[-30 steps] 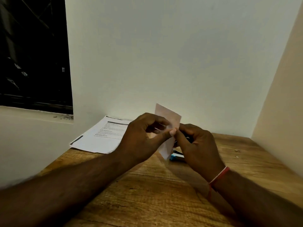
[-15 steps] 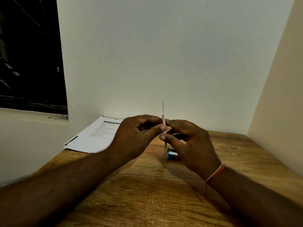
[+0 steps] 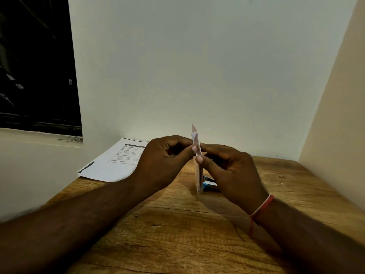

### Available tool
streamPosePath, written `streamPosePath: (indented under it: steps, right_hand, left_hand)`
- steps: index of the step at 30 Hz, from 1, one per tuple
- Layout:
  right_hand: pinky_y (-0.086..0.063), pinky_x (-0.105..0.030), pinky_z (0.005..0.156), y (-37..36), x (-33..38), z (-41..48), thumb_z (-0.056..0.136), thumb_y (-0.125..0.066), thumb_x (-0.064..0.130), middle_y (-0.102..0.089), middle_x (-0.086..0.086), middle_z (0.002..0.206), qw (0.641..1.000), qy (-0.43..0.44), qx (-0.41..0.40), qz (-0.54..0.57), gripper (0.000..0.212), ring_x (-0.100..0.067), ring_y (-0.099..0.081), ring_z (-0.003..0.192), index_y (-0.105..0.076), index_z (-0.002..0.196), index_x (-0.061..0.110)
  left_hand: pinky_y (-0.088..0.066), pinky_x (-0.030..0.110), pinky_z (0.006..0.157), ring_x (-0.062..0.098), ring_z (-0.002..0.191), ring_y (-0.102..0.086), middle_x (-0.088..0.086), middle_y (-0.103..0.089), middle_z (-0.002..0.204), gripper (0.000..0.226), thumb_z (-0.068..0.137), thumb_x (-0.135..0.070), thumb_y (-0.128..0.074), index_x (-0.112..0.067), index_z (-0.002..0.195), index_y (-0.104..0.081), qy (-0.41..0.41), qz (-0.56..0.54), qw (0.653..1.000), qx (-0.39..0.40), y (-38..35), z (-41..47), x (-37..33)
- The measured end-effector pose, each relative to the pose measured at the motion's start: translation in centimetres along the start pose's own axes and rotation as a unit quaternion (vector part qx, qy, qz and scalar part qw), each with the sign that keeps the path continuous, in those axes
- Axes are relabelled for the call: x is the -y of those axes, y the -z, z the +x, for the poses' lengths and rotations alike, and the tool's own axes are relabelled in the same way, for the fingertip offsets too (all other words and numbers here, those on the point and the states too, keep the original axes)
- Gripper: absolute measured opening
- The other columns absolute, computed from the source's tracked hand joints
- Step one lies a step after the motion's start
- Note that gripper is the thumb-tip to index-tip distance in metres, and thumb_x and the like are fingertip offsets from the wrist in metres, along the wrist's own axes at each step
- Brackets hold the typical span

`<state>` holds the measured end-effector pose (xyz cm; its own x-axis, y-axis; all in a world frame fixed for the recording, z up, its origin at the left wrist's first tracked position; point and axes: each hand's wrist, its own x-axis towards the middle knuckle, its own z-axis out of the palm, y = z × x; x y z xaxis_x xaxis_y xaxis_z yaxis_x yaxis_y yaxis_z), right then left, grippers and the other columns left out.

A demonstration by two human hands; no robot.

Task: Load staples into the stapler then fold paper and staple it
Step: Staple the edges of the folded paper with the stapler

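A: Where am I in this?

B: At frame centre your left hand and right hand pinch the folded paper upright above the counter. Folding looks nearly done.

A: What's left?

B: Stapling. The stapler lies just behind the paper; whether it's loaded, I cannot tell.

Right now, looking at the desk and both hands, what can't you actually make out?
All in the head view:
- Blue stapler: mostly hidden behind the right hand and folded paper; whether it is loaded is unseen.
- Folded paper: seen nearly edge-on, so its faces and number of folds are unclear.
- Printed sheet: body text too small and blurred; its right part is covered by the left hand.
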<state>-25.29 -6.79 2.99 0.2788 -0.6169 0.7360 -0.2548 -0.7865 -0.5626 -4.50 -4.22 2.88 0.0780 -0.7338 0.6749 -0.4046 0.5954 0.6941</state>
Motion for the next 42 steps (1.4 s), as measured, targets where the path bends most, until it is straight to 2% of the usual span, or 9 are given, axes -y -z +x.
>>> streamPosePath:
  steps: [4,9,17,19,25,30,37,39,42]
  right_hand:
    - [-0.064,-0.022,0.088,0.02,0.35,-0.08,0.097,-0.076,0.034,-0.084,0.02,0.104,0.996,-0.057,-0.003,0.069,0.017,-0.001,-0.079,0.101,-0.084,0.112,0.035]
    - [-0.068,-0.041,0.086,0.11,0.07,-0.03,0.102,-0.075,0.028,-0.084,0.014,0.094,0.993,-0.1,-0.031,0.045,0.012,-0.01,-0.08,0.092,-0.087,0.103,0.028]
    - [-0.068,-0.035,0.08,-0.1,0.33,-0.17,0.103,-0.073,0.028,-0.082,0.01,0.091,0.995,-0.095,-0.023,-0.001,0.009,-0.009,-0.079,0.088,-0.082,0.101,0.027]
    - [-0.068,-0.036,0.082,-0.09,0.35,-0.14,0.103,-0.072,0.028,-0.082,0.01,0.092,0.995,-0.099,-0.026,0.002,0.01,-0.01,-0.079,0.089,-0.082,0.1,0.027]
    - [-0.065,-0.03,0.078,-0.08,0.39,0.04,0.105,-0.069,0.028,-0.08,0.008,0.091,0.994,-0.108,-0.024,0.008,0.014,-0.01,-0.076,0.087,-0.08,0.099,0.023]
    - [-0.063,-0.023,0.073,-0.13,0.31,0.08,0.106,-0.068,0.028,-0.078,0.007,0.089,0.993,-0.118,-0.019,0.015,0.015,-0.01,-0.075,0.084,-0.079,0.099,0.022]
    - [-0.065,-0.029,0.078,-0.15,0.12,0.11,0.11,-0.062,0.024,-0.08,-0.001,0.096,0.983,-0.143,-0.006,0.116,0.02,-0.016,-0.077,0.086,-0.077,0.104,0.012]
    - [-0.066,-0.031,0.08,-0.08,0.07,0.23,0.111,-0.059,0.02,-0.081,-0.006,0.099,0.968,-0.161,-0.011,0.192,0.022,-0.017,-0.078,0.088,-0.075,0.109,0.005]
    - [-0.065,-0.031,0.083,0.1,0.02,0.51,0.11,-0.059,0.019,-0.083,-0.01,0.103,0.933,-0.193,-0.024,0.303,0.022,-0.019,-0.079,0.093,-0.073,0.113,0.003]
  left_hand:
    - [-0.06,0.021,0.082,0.009,0.095,-0.08,-0.011,-0.085,0.095,0.007,0.103,-0.026,-0.08,-0.024,0.104,-0.088,-0.004,0.018,1.0,-0.008,-0.07,-0.09,-0.05]
    - [-0.064,0.035,0.085,0.015,0.095,-0.081,-0.007,-0.085,0.096,0.007,0.104,-0.025,-0.079,-0.022,0.103,-0.086,0.005,0.014,1.0,-0.001,-0.17,-0.09,-0.06]
    - [-0.053,0.008,0.071,-0.001,0.083,-0.077,-0.011,-0.084,0.09,0.006,0.101,-0.023,-0.084,-0.02,0.103,-0.088,0.007,0.036,0.999,0.012,-0.36,-0.38,-0.25]
    - [-0.053,0.009,0.07,-0.001,0.082,-0.077,-0.012,-0.084,0.088,0.007,0.101,-0.025,-0.083,-0.022,0.102,-0.089,0.013,0.052,0.998,0.018,-0.43,-0.43,-0.26]
    - [-0.066,0.039,0.086,0.014,0.09,-0.081,-0.008,-0.085,0.091,0.009,0.103,-0.027,-0.081,-0.023,0.1,-0.088,0.037,0.024,0.999,0.027,-0.34,-0.24,-0.26]
    - [-0.062,0.023,0.08,0.009,0.089,-0.08,-0.011,-0.085,0.092,0.01,0.104,-0.027,-0.079,-0.022,0.1,-0.088,0.04,0.039,0.998,0.031,-0.25,-0.25,-0.39]
    - [-0.063,0.024,0.09,0.011,0.101,-0.08,-0.006,-0.085,0.103,0.012,0.105,-0.029,-0.077,-0.02,0.106,-0.086,0.062,-0.026,0.997,0.024,-0.38,-0.36,-0.78]
    - [-0.06,0.023,0.097,0.005,0.115,-0.076,-0.011,-0.082,0.122,0.023,0.102,-0.038,-0.079,-0.027,0.122,-0.081,0.079,-0.06,0.995,-0.001,-0.49,-0.26,-0.95]
    - [-0.062,0.03,0.1,0.004,0.123,-0.072,-0.017,-0.071,0.141,0.069,0.085,-0.058,-0.09,-0.037,0.146,-0.062,0.171,-0.077,0.982,-0.015,0.06,0.16,-0.6]
